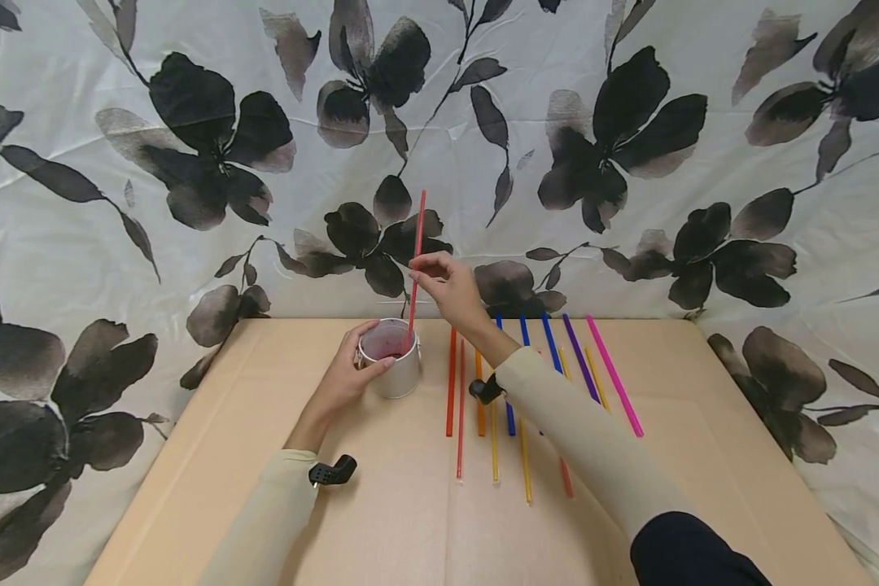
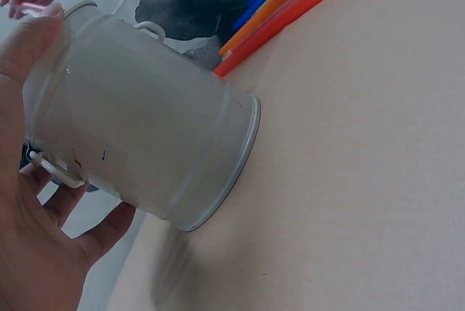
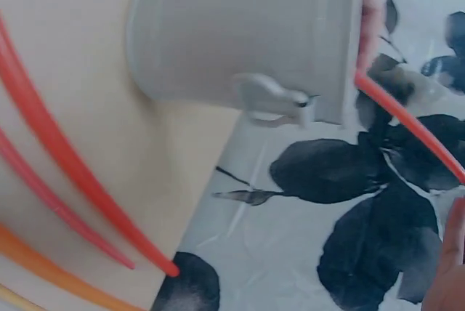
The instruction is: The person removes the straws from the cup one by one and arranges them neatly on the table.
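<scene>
A small whitish metal pail (image 1: 398,380) is near the back edge of the table, its mouth facing up and a reddish tint inside. My left hand (image 1: 347,373) grips it from the left, thumb on the near side and fingers round the far side. Above the pail, my right hand (image 1: 450,290) pinches a long red straw (image 1: 420,228) between thumb and fingertips. The straw stands nearly upright, its lower end inside the pail's mouth. In the right wrist view, the red straw (image 3: 414,126) comes out past the pail's rim, close to the left fingers.
Several coloured straws lie side by side right of the pail, among them a thick red straw (image 1: 451,391), a yellow straw (image 1: 525,464) and a pink straw (image 1: 615,376). My right forearm crosses above them. A floral cloth (image 1: 483,163) hangs behind the table (image 1: 381,521).
</scene>
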Demonstrator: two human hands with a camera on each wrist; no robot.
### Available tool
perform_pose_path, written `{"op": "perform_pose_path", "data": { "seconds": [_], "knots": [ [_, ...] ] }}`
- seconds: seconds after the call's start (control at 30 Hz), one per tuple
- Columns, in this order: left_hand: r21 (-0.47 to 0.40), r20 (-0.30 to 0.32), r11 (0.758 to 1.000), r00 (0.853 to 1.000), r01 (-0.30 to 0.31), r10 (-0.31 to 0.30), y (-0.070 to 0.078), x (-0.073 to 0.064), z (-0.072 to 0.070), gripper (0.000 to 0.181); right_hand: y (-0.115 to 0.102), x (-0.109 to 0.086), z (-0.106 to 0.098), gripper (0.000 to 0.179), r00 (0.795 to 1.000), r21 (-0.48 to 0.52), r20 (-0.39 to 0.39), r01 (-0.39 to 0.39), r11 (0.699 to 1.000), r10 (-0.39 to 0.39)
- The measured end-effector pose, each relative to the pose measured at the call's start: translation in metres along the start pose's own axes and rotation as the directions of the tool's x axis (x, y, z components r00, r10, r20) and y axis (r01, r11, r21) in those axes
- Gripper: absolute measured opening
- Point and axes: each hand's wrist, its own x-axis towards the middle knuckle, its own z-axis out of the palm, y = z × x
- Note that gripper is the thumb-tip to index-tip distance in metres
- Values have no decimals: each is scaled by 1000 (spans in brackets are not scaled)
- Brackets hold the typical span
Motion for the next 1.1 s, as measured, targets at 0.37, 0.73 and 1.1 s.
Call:
{"op": "perform_pose_path", "data": {
  "seconds": [0.37, 0.73, 1.1],
  "knots": [
    [-7, -7, 1000, 1000, -16, 16, 32, -7, 7, 77, -10, 2, -42, 33, 998, 185, 57, -34, 982, 24],
    [2, -39, 1000, 999, -24, 24, 27, -1, 17, 77, -19, -16, -100, 38, 988, 97, 145, -63, 993, 48],
    [6, -72, 1000, 997, -19, 19, 29, 6, 26, 76, 6, -19, -147, 38, 976, 16, 201, -84, 996, 79]
  ]
}}
